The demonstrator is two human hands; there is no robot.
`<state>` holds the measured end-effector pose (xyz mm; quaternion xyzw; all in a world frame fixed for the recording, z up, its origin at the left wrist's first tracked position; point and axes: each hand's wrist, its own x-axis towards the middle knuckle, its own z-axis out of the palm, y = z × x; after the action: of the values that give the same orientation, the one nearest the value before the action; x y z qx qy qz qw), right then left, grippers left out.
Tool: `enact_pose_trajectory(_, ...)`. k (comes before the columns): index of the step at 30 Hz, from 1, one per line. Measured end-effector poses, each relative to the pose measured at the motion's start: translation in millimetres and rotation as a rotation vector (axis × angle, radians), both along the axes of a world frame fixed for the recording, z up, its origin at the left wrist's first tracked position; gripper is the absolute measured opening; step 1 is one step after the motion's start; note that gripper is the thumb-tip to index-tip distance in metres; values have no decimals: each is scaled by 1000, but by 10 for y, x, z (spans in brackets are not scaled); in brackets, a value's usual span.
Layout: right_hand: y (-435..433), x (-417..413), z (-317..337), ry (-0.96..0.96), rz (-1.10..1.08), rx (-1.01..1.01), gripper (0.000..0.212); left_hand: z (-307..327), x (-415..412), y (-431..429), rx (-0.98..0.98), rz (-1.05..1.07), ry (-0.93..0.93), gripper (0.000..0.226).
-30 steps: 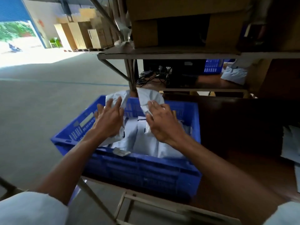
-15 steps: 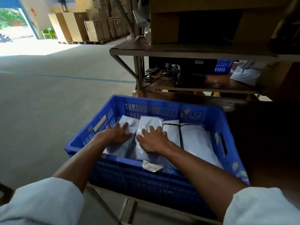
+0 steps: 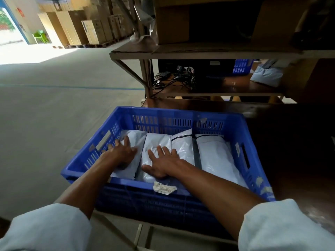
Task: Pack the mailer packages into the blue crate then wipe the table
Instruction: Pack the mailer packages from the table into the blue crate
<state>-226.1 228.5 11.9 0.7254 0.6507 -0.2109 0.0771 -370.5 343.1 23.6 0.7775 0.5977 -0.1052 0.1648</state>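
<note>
Two pale sleeves [image 3: 282, 227] frame the bottom of the view, and both bare forearms reach forward over the near rim of the blue crate [image 3: 181, 201]. A torn label [image 3: 164, 189] clings to that rim. The left hand [image 3: 122, 153] lies palm down on the leftmost mailer [image 3: 135, 137], its fingers [image 3: 127, 141] spread wide. The right hand [image 3: 163, 163] lies flat on the next mailer [image 3: 156, 142], fingers also spread, gripping nothing. Four white mailers lie side by side on the crate's floor. The crate sits at the left edge of a dark tabletop [image 3: 293, 160]. Beyond stands a metal shelf [image 3: 208, 51] with tangled cables [image 3: 174, 78] and cardboard boxes [image 3: 172, 20]. To the left, concrete floor [image 3: 45, 115] runs to stacked cartons [image 3: 90, 28].
</note>
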Motion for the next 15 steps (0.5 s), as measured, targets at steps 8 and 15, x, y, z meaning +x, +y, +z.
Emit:
enact_pose_trajectory(8, -479, 646, 803, 34, -105, 663, 52, 727, 554, -580, 545, -238, -296, 67)
enact_pose_trajectory(15, -1916, 2197, 1071, 26, -376, 1065, 34, 975, 1898, -1934, 592, -559, -638, 56)
